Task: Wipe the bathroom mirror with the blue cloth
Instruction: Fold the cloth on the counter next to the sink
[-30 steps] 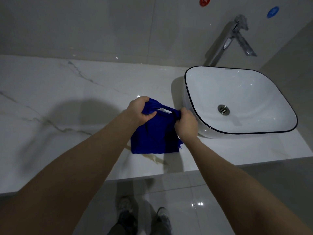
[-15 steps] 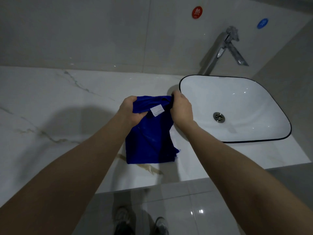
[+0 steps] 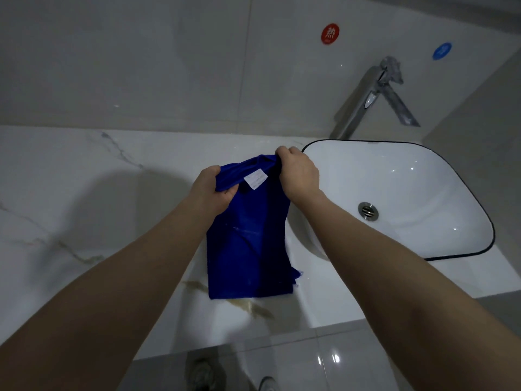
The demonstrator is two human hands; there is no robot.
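The blue cloth (image 3: 248, 244) hangs in front of me above the marble counter (image 3: 84, 210), with a small white label near its top edge. My left hand (image 3: 211, 190) grips the cloth's upper left corner, fingers curled round the bunched fabric. At the upper right corner my right hand (image 3: 298, 173) pinches the top edge, close to the basin's left rim. The cloth's lower edge hangs near the counter's front part. No mirror is in view.
A white basin with a black rim (image 3: 462, 170) stands on the counter at the right, a chrome tap (image 3: 375, 94) behind it. Red (image 3: 329, 33) and blue (image 3: 441, 51) round stickers mark the tiled wall. Shoes (image 3: 203, 373) show on the glossy floor below.
Both hands have lifted the cloth and drawn its top edge apart, so it hangs longer and flatter. The view has tilted upward, showing more of the wall.
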